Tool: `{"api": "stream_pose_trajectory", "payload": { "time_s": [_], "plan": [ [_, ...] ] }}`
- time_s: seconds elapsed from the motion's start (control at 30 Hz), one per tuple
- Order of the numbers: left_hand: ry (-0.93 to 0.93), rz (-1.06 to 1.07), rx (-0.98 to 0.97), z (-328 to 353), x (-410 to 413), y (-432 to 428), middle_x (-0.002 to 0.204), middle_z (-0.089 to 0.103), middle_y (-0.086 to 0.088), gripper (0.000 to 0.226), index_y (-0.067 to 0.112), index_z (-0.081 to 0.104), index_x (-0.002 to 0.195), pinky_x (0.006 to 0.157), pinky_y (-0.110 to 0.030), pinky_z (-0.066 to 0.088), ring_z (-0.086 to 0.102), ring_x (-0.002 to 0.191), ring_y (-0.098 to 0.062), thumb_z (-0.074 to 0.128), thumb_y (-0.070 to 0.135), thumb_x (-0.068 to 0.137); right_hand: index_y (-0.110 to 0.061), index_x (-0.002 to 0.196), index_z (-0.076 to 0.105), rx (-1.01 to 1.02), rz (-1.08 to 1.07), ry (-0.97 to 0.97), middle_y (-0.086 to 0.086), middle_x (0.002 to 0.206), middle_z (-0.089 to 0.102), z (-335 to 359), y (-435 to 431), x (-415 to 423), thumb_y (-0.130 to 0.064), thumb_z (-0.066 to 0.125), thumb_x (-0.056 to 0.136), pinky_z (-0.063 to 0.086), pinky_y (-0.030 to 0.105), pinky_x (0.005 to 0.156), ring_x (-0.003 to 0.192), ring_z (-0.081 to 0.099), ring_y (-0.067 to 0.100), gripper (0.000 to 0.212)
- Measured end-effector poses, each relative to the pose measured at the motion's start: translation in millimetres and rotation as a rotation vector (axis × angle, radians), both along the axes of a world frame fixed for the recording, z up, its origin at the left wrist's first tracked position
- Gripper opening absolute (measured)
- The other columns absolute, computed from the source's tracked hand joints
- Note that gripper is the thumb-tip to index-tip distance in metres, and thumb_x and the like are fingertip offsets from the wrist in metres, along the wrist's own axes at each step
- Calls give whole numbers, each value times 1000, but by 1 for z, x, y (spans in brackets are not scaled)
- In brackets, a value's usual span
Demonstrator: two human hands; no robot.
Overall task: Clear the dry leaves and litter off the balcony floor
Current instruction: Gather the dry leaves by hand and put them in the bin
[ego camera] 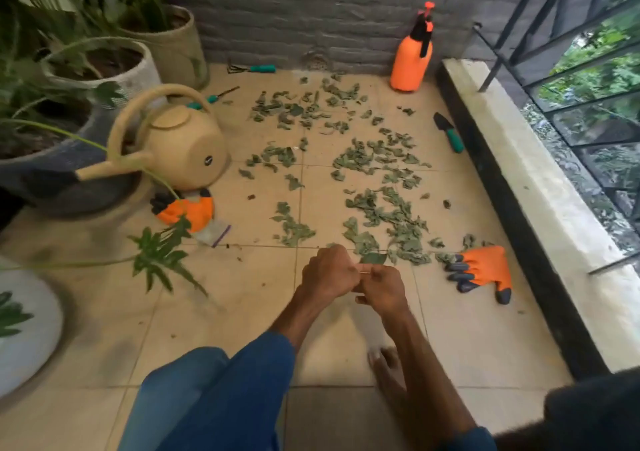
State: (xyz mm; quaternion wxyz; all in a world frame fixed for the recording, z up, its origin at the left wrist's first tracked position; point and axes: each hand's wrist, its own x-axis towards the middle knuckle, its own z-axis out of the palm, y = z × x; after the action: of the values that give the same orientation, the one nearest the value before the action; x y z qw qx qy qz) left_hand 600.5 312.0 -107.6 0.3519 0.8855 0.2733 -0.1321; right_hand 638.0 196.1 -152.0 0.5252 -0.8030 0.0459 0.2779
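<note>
Your left hand (329, 272) and right hand (381, 287) meet, both pinching one dull-green crinkled dry leaf (374, 258); it looks featherlight and brittle, so grip softly mid-blade.

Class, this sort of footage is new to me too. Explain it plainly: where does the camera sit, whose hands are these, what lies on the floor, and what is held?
There is no machine: one camera worn on a person's head looks down at their bare hands. The left hand and right hand meet and together pinch a single green leaf. Crumpled dry green leaves lie scattered over the beige tiled floor, with an orange glove with dark fingertips, a beige plastic watering can and an orange spray bottle.
</note>
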Motion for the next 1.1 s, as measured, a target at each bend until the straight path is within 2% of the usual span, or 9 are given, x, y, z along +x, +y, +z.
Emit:
{"api": "stream_pose_trajectory", "payload": {
  "time_s": [0.1,0.27,0.43,0.53,0.73,0.8,0.87,0.97,1.1],
  "plan": [
    [3,-44,15,-9,15,-9,105,74,-5,26,17,76,99,83,-41,59,70,97,-29,65,37,87,-15,90,77,-44,-17,-28,6,76,77,-9,-19,13,-1,62,87,60,33,60,72,74,22,21],
    [-25,-30,26,-26,41,-15,101,77,-4,14,14,76,88,81,-42,61,72,91,-27,64,22,87,-13,92,76,-40,-85,-4,5,80,78,-26,-28,40,3,56,85,58,29,58,65,71,16,26],
    [-74,51,-25,-35,78,-19,94,75,4,11,26,70,83,79,-38,61,71,90,-20,61,19,84,-15,86,78,4,-49,-9,1,72,76,-33,-17,82,-12,65,70,58,34,62,60,68,16,21],
    [-85,71,-44,-34,119,-25,96,75,5,14,28,67,79,83,-37,59,70,93,-18,61,18,86,-14,82,80,0,-52,-7,1,69,75,-41,-20,125,-1,62,81,54,32,59,54,61,11,22],
    [-22,-110,95,16,181,-44,97,75,3,18,24,74,97,74,-34,59,70,88,-20,57,28,98,-16,83,80,14,-169,52,0,73,77,-16,-30,193,-13,68,78,62,40,68,69,73,24,14],
    [33,-222,146,33,198,-41,86,72,3,20,20,71,88,65,-32,55,68,78,-19,58,30,98,-16,87,80,15,-220,29,1,81,78,-5,-27,213,-19,63,77,62,45,77,78,74,25,20],
    [74,-306,188,41,213,-33,81,71,1,22,16,70,82,62,-35,56,67,74,-21,60,30,96,-16,94,79,-38,-259,-19,-1,88,77,-1,-23,226,-13,60,84,60,38,81,82,72,20,21],
    [89,-353,205,33,231,-18,85,75,-3,19,14,77,89,68,-35,59,70,79,-24,63,26,92,-16,84,76,-149,-181,-63,-6,76,72,-15,-21,229,-10,62,86,51,26,69,71,67,13,15],
    [41,-316,139,-9,240,-6,90,78,2,19,13,81,88,71,-34,61,72,80,-18,63,20,89,-9,84,75,-328,-49,-108,7,81,74,-71,-30,208,-22,66,84,50,28,62,75,70,27,15]
  ]
}}
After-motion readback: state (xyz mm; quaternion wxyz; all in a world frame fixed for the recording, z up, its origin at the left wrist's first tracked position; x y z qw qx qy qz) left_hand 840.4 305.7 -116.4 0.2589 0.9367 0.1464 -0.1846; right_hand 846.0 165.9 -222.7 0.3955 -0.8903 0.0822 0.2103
